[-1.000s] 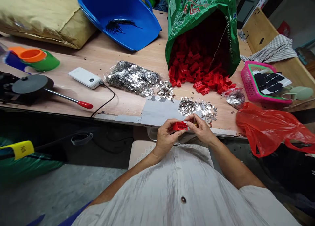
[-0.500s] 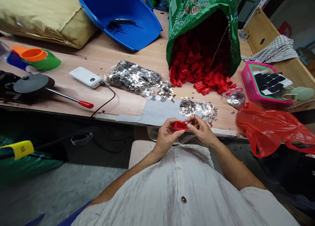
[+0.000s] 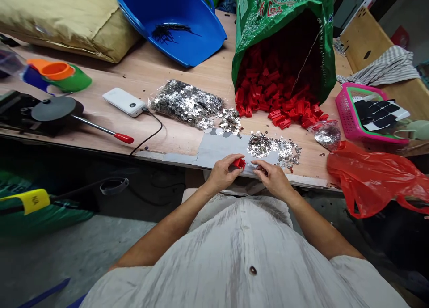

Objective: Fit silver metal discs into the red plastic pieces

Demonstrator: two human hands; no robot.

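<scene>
Red plastic part [image 3: 239, 163] is in the left hand [image 3: 223, 173], right over the counter's near edge. Left fingers clamped on it, thumb on the near side. Right hand [image 3: 273, 178] just beside it, thumb and index pinched on a thin shiny piece [image 3: 250, 165]; too small to say what. Shiny piece points at the red part; can't tell if they touch.

Under and past the hands: gray sheet [image 3: 217, 149] along the near edge of the counter [image 3: 182, 140]. On its right part, a pile of small metal pieces [image 3: 258, 145], with flatter shiny bits [image 3: 290, 152] spread to the right of it. Beyond the sheet, a loose metal heap [image 3: 230, 120] touches the clear bag of metal pieces [image 3: 187, 102].

Green sack [image 3: 248, 35] lies toward the far edge, mouth facing the near edge, red parts [image 3: 281, 107] spilling out onto the counter.

Right of that: small clear bag [image 3: 327, 135], then pink basket [image 3: 346, 111]. Red plastic bag [image 3: 375, 174] hangs over the near edge, right side.

Left side: white power bank [image 3: 123, 101] with black cable [image 3: 157, 129] running to the near edge; red-tipped lever [image 3: 123, 138] near the same edge. Blue scoop [image 3: 187, 48] toward the far edge.
</scene>
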